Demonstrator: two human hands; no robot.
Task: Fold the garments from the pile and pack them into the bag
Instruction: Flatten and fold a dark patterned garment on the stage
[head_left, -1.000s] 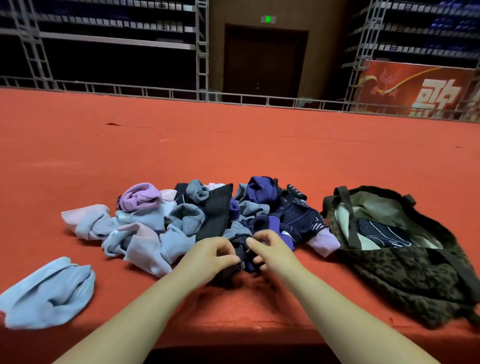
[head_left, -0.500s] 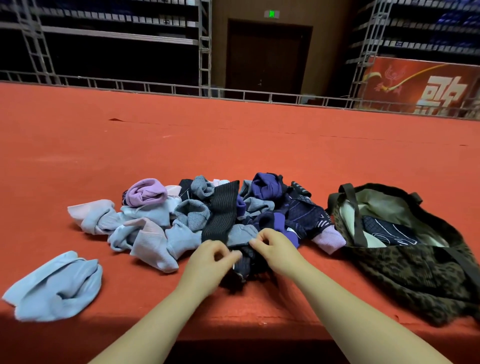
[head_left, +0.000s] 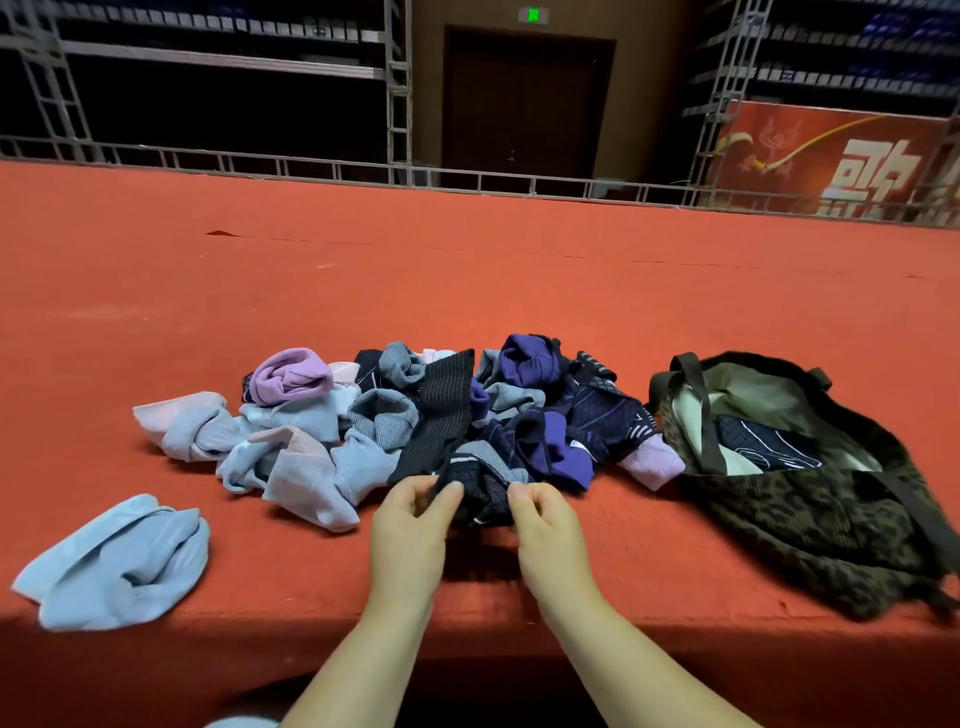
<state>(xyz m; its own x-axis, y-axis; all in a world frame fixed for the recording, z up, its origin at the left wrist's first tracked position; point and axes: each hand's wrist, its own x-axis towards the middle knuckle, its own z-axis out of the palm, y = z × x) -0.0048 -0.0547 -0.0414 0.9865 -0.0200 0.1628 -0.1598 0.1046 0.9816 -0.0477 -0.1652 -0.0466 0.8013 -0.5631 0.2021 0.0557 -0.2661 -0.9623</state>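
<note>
Red carpeted platform (head_left: 467, 291), dim hall behind. Left hand (head_left: 410, 525) and right hand (head_left: 540, 525) both pinching a crumpled dark patterned garment (head_left: 480, 493) at the pile's (head_left: 395, 415) near edge. Probably mid-pick: next, lift free, fold, then pack into the dark leopard-print fabric bag (head_left: 810, 519), right of the right hand.

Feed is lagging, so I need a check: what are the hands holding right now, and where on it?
Both hands pinch one dark garment at the pile's near edge: left hand on its left side, right hand on its right.
</note>
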